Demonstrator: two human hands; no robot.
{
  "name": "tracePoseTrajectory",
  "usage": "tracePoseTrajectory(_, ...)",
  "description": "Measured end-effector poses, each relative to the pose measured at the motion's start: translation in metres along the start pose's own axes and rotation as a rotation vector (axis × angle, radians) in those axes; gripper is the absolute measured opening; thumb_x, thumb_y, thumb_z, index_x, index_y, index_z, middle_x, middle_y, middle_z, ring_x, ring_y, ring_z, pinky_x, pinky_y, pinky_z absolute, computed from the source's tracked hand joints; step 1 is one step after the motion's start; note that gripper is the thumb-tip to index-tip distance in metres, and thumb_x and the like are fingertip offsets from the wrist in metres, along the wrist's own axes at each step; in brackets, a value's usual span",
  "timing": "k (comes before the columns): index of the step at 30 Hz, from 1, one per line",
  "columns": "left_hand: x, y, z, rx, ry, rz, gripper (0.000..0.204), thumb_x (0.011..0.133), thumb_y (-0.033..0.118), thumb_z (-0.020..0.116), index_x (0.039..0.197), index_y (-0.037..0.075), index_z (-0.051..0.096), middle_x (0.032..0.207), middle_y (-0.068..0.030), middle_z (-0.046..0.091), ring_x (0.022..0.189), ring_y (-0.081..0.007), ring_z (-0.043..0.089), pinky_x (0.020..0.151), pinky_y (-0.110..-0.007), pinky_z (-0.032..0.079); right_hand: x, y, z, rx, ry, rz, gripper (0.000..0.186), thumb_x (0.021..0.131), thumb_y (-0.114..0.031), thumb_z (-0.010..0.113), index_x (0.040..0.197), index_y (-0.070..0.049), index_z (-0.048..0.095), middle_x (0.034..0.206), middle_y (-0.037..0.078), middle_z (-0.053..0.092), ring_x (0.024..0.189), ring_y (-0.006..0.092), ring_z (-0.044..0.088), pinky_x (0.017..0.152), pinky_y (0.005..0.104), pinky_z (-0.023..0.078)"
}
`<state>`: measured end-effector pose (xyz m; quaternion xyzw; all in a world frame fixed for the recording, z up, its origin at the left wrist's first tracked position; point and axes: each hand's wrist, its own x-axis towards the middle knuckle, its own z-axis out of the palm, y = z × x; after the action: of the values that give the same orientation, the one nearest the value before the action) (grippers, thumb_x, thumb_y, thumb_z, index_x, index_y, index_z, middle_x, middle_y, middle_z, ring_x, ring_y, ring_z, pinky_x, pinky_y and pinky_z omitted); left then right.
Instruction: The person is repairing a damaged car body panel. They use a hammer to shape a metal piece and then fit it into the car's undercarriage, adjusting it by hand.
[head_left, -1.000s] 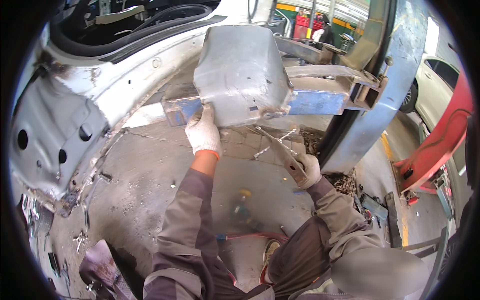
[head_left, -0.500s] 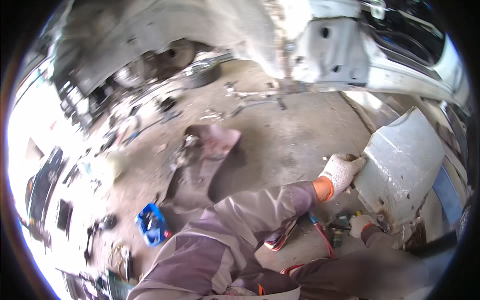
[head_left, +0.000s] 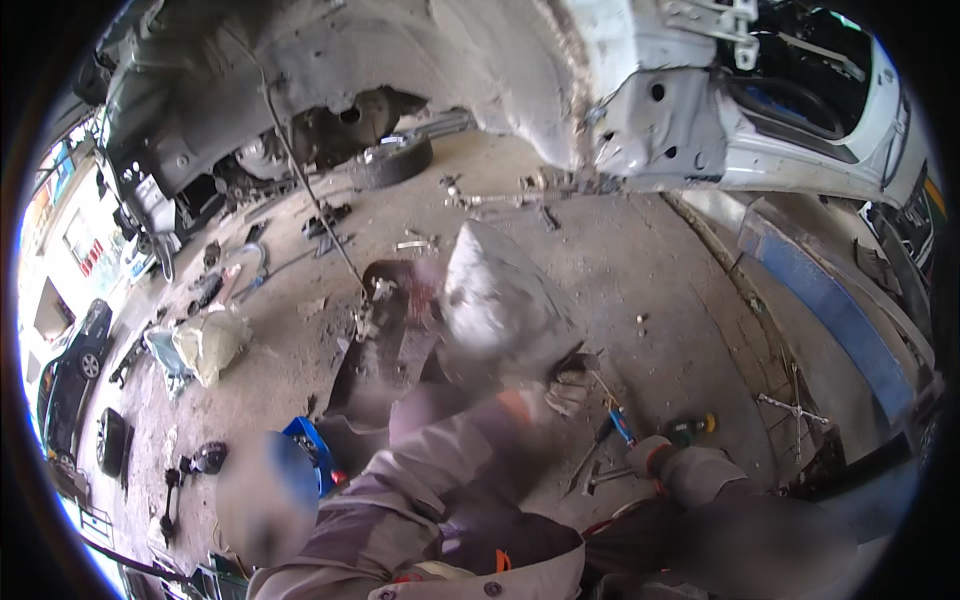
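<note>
A pale grey sheet metal panel (head_left: pixel 500 290) stands tilted over the floor in the middle of the head view. At its lower edge is my gloved left hand (head_left: pixel 545 398), smeared by motion and closed on the panel. My gloved right hand (head_left: pixel 643 452), with an orange cuff, is low over the floor to the right. It lies against the end of a blue-handled tool (head_left: pixel 622 426); its fingers are mostly hidden. A green and yellow power tool (head_left: pixel 692 430) lies just right of it, and a hammer (head_left: pixel 603 478) below it.
A stripped white car body (head_left: pixel 660 130) spans the far side. Behind the panel lies a curved brown piece (head_left: pixel 385 345). A blue container (head_left: pixel 308 452) stands left of my arm. To the right are a cross wrench (head_left: pixel 793 408) and a long blue panel (head_left: pixel 830 300). A wheel (head_left: pixel 390 163) lies under the car.
My left hand has swung the sheet metal panel from the right to the middle. My right hand has shifted left, from beside the green and yellow tool to the blue-handled one.
</note>
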<state>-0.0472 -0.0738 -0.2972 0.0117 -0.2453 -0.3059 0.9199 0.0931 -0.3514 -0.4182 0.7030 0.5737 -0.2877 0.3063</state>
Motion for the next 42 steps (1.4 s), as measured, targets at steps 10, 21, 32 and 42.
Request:
tracePoseTrajectory(10, 0.001, 0.037, 0.040, -0.130, -0.151, -0.241, 0.052, 0.105, 0.042, 0.061, 0.138, 0.002, 0.054, 0.088, -0.0032, 0.057, 0.069, -0.0139, 0.056, 0.053, -0.028, 0.046, 0.017, -0.033, -0.034, 0.112, -0.029, -0.118, 0.050, 0.087, -0.042, 0.072, 0.124, -0.008, 0.073, 0.124, 0.019, 0.074, 0.115, 0.0382, 0.071, 0.097, 0.0483, 0.057)
tracePoseTrajectory(21, -0.012, 0.055, 0.039, -0.050, -0.103, -0.345, 0.053, 0.105, 0.045, 0.062, 0.140, 0.006, 0.053, 0.099, -0.0049, 0.058, 0.075, -0.0186, 0.056, 0.056, -0.030, 0.051, -0.036, -0.034, -0.141, 0.584, 0.567, -0.089, 0.051, 0.090, -0.039, 0.072, 0.127, -0.005, 0.070, 0.112, 0.022, 0.075, 0.106, 0.0399, 0.072, 0.094, 0.0491, 0.056)
tracePoseTrajectory(32, -0.007, 0.047, 0.001, -0.050, -0.186, -0.270, 0.026, 0.108, 0.035, 0.057, 0.127, 0.018, 0.057, 0.089, -0.0041, 0.060, 0.078, -0.0241, 0.063, 0.063, -0.038, 0.056, -0.056, -0.012, -0.167, 0.746, 0.734, 0.002, 0.043, 0.090, -0.036, 0.073, 0.119, -0.004, 0.071, 0.108, 0.022, 0.075, 0.103, 0.0419, 0.071, 0.091, 0.0490, 0.056)
tracePoseTrajectory(42, -0.010, 0.039, 0.013, -0.074, -0.147, -0.223, 0.030, 0.108, 0.037, 0.056, 0.130, 0.017, 0.057, 0.094, -0.0056, 0.060, 0.083, -0.0255, 0.063, 0.067, -0.039, 0.056, -0.058, -0.017, -0.165, 0.741, 0.705, -0.010, 0.045, 0.089, -0.037, 0.074, 0.119, -0.004, 0.071, 0.110, 0.024, 0.074, 0.104, 0.0437, 0.070, 0.092, 0.0502, 0.056)
